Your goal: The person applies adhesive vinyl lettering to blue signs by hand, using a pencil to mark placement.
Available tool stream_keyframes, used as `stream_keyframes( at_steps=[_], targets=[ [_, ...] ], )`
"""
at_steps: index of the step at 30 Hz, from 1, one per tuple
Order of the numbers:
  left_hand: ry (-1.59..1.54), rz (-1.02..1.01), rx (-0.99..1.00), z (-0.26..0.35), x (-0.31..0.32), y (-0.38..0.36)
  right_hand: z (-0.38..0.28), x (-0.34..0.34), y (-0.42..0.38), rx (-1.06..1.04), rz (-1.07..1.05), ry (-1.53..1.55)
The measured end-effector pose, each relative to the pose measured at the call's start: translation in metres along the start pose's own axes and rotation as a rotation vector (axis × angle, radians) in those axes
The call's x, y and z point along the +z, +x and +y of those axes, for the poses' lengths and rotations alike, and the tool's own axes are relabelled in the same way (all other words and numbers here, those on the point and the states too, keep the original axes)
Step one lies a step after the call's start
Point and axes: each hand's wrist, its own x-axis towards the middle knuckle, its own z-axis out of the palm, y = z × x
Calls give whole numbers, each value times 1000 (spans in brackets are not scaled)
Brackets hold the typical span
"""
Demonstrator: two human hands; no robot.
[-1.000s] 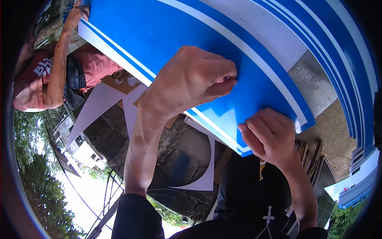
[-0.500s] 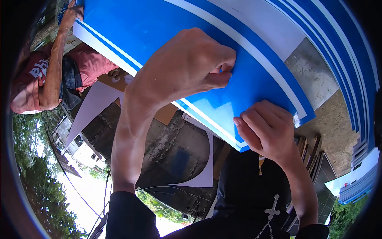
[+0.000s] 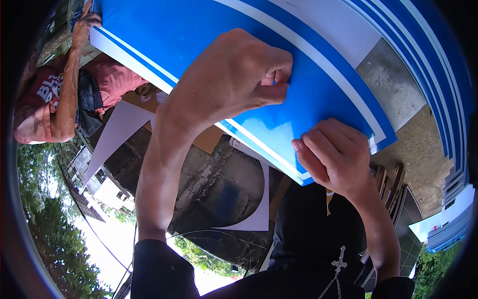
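My left hand (image 3: 244, 72) is closed over the blue panel (image 3: 308, 94) with white border stripes, thumb and forefinger curled together; whatever is between them is too small to make out. To the lower right, my right hand (image 3: 338, 154) is closed at the panel's narrow end, its fingers curled under and the thumb pointing left. Its fingertips are hidden, so any held item cannot be seen. A pale sheet (image 3: 343, 35) lies beyond the panel's curved edge.
A co-worker in a red shirt (image 3: 37, 107) has a hand (image 3: 89, 22) at the panel's far left end. Curved blue-and-white panels (image 3: 443, 74) stand stacked on the right. White offcuts (image 3: 119, 129) and brown board (image 3: 208, 140) lie below; a cross pendant (image 3: 339, 261) hangs near my dark clothing.
Both hands appear slightly higher in view, keeping their closed shapes. The near corner of the blue panel also appears a little higher.
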Motion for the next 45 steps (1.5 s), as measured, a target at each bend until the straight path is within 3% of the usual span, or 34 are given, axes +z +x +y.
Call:
stream_keyframes(
  at_steps=[14,20,26,42,45],
  targets=[
    [-22,29,-73,3,2,-1,0,1,-1,0,15,1],
    [-184,27,-141,1,-4,-6,0,2,-2,-2,24,4],
    [-124,268,-8,2,11,-21,-1,1,-3,-8,29,-2],
    [140,570,-107,27,52,-36,-1,-3,-5,-9,-3,9],
    [217,646,-46,25,66,-39,-2,-3,-3,-12,8,24]
  ],
)
